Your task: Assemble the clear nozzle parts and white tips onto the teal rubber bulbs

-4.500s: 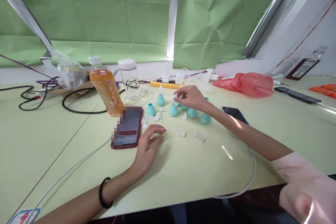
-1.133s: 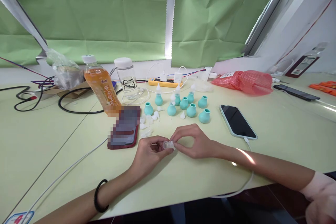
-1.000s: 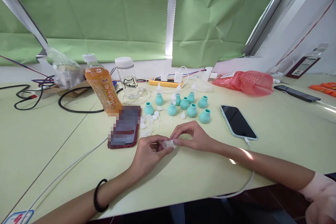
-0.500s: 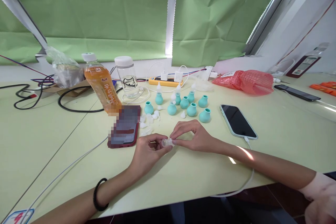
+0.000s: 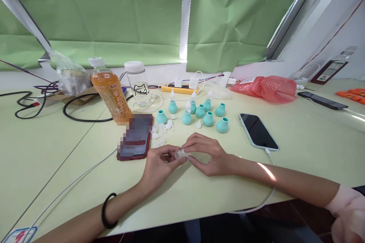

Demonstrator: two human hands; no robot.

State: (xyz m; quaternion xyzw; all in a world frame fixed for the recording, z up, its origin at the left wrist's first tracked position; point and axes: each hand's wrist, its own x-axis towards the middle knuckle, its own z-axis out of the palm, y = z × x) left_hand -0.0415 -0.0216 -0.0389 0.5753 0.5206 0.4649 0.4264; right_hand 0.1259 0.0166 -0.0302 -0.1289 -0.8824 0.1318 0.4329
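Note:
A small translucent plastic nozzle piece is held just above the near part of the table, its round hollow end turned left. My left hand pinches it between thumb and fingers. From the other side, my right hand has its fingertips around the piece's right end, thumb below and fingers above. Beyond the hands stand several turquoise rubber bulbs; some carry clear pointed tips, others show open necks. Loose whitish plastic parts lie left of the bulbs, and a small white piece sits among them.
A red-cased phone lies left, beside a leaning orange drink bottle and a clear cup. To the right is a charging phone with its cable. A yellow power strip and red bubble wrap are behind.
My right hand has shifted slightly, its thumb lower and fingers more spread around the piece's end. My left hand stays nearly still with its grip.

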